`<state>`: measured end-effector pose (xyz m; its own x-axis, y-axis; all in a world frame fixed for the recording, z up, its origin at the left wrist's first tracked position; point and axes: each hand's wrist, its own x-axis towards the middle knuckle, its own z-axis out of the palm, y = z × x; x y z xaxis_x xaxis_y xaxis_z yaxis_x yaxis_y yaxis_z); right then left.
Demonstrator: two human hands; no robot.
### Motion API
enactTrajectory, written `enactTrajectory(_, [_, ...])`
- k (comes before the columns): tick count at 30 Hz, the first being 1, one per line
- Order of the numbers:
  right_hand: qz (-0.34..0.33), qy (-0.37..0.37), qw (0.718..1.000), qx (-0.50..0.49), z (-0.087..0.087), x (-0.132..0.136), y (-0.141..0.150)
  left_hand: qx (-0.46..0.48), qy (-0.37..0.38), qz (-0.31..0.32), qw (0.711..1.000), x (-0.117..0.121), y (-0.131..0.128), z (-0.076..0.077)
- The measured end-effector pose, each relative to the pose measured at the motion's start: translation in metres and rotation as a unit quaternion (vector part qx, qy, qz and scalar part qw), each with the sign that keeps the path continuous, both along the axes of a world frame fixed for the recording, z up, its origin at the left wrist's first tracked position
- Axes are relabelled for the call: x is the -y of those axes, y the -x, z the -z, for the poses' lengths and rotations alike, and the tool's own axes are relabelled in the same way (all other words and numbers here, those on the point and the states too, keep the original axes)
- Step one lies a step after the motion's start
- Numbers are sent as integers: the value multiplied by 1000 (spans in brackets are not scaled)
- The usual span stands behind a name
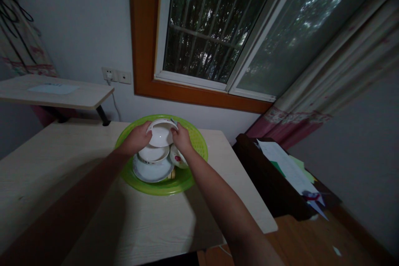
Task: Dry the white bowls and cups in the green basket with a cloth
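A white bowl [161, 134] is held by its rim between my left hand [139, 137] and my right hand [182, 136], both closed on its sides. Its inside faces me, tilted. Under it, a second white bowl [153, 154] sits on a white plate [152, 173]. To the right, partly behind my right wrist, lies another white piece of crockery with a red flower [178, 158]. A small yellowish object [171, 173] shows beside the plate; its kind is unclear. All these are in or over a round green plastic basket [162, 191].
The basket stands on a pale wooden table [149, 220] against the wall. A raised shelf [62, 91] with a paper stands at the left, near wall sockets [116, 75]. Right of the table, papers [286, 166] lie on dark furniture [252, 166], below a window and curtain.
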<state>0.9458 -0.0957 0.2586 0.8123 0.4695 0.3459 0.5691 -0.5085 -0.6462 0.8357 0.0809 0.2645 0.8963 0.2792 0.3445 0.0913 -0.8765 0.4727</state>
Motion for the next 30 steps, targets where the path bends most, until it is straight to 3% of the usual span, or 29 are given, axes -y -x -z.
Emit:
enactTrajectory(10, [-35,4,999,41,7,-1,-4,100,5,55,993,-6,-1,1])
enactTrajectory(30, [-53,-12,996,66,8,0,-3,111,57,44,991,-3,0,-5])
